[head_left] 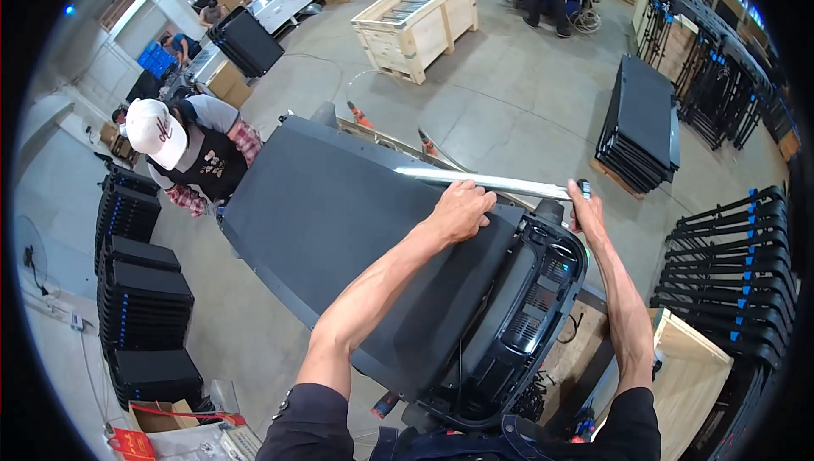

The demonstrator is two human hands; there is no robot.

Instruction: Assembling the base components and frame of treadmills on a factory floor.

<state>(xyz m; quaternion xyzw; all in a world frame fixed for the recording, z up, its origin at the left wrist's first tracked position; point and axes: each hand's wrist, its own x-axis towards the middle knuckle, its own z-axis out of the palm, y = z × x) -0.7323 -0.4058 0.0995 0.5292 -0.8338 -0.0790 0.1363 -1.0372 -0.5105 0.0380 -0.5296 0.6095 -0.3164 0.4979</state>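
Note:
Stretched out in front of me is a long black deck (365, 206) that looks like part of a treadmill. At its near right end sits a glossy black housing (538, 317) with vent slots. A silver rail (509, 183) runs along the deck's far edge. My left hand (460, 211) rests at that edge with curled fingers against the rail; what they hold, if anything, is hidden. Past the rail's right end, my right hand (587, 209) is closed round a black handheld object (583, 189) with a bit of red, its kind unclear.
A co-worker in a white cap (161, 134) stands at the deck's far left end. Stacked black panels (640, 122) and black frames (729, 266) stand right; more black stacks (148, 291) line the left. A wooden crate (415, 24) sits beyond, and a plywood box (691, 376) near my right arm.

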